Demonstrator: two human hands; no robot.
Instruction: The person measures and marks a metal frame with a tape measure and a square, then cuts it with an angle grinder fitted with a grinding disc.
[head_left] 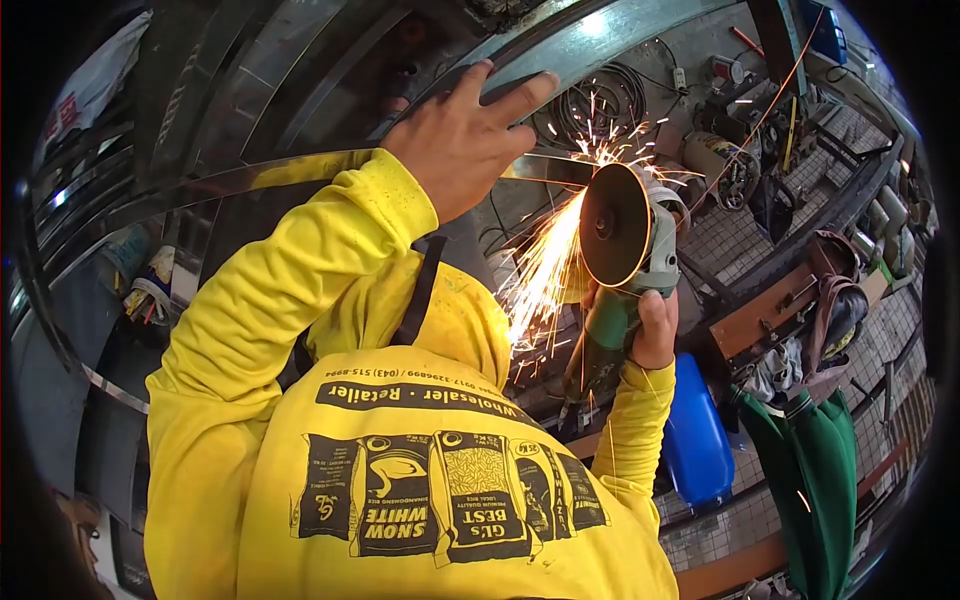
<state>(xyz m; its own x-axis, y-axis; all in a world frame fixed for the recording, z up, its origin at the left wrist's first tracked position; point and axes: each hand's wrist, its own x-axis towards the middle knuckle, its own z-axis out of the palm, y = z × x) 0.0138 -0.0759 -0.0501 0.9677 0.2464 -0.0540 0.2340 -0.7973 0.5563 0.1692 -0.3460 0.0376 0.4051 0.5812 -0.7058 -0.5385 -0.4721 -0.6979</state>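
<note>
My right hand is wrapped round an angle grinder with a green body and a grey head. Its round disc meets the end of a narrow metal strip, and bright sparks stream down and left from the contact. To the left of the disc, my left hand lies with spread fingers over the strip, its fingertips near a curved metal piece. The palm's underside is hidden. Yellow sleeves cover both my arms.
Dark curved metal bars fill the upper left. Coiled cable lies beyond the disc. At the right are a blue container, green cloth, a wooden board and assorted tools on a tiled floor.
</note>
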